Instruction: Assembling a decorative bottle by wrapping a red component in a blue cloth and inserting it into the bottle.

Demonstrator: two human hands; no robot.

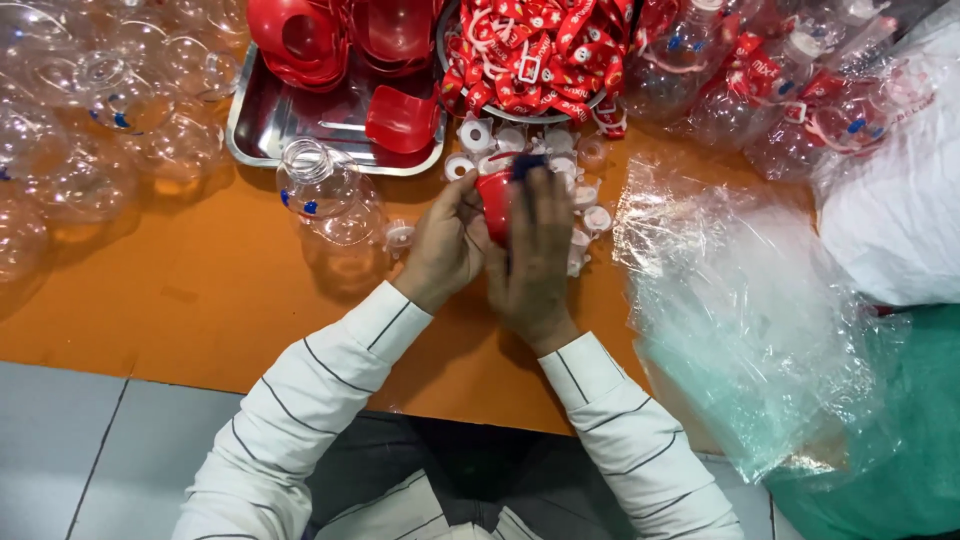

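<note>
hands: my left hand (447, 245) and right hand (535, 255) both gripping a red cap (495, 205)
spot: just below the steel tray (262, 125)

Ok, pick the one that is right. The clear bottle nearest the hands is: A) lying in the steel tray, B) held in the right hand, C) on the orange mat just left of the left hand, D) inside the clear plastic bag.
C: the bottle sits on the orange mat, just outside the tray and left of the left hand; both hands, left and right hand, grip a small red part instead.
</note>
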